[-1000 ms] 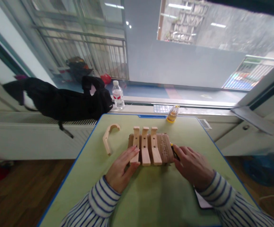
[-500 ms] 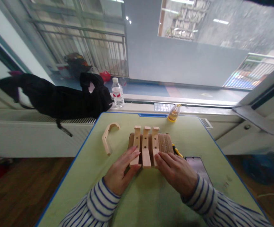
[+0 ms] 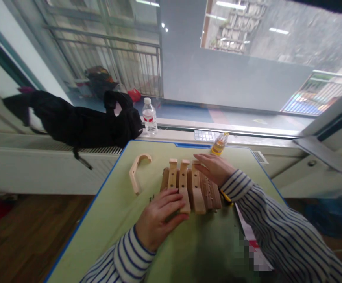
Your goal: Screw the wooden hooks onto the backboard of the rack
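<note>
Three pale wooden hooks with drilled holes lie side by side on a brown ridged block: the left wooden hook, the middle wooden hook and the right wooden hook. My left hand covers the near end of the left one. Its fingertips and thumb close on the near end of the middle one. At the far end of the right hook, my right hand has its fingers around the curved tip, hiding part of it. A fourth wooden hook lies on its side to the left.
The green table has a blue edge. A small bottle with yellow liquid stands at its back right. Partly under my right forearm are a yellow-handled tool and a phone. A water bottle and black bag are by the window.
My right hand has moved from the right hook's near end to its far tip. My left hand has shifted right, reaching the middle hook. The hooks and block have turned slightly.
</note>
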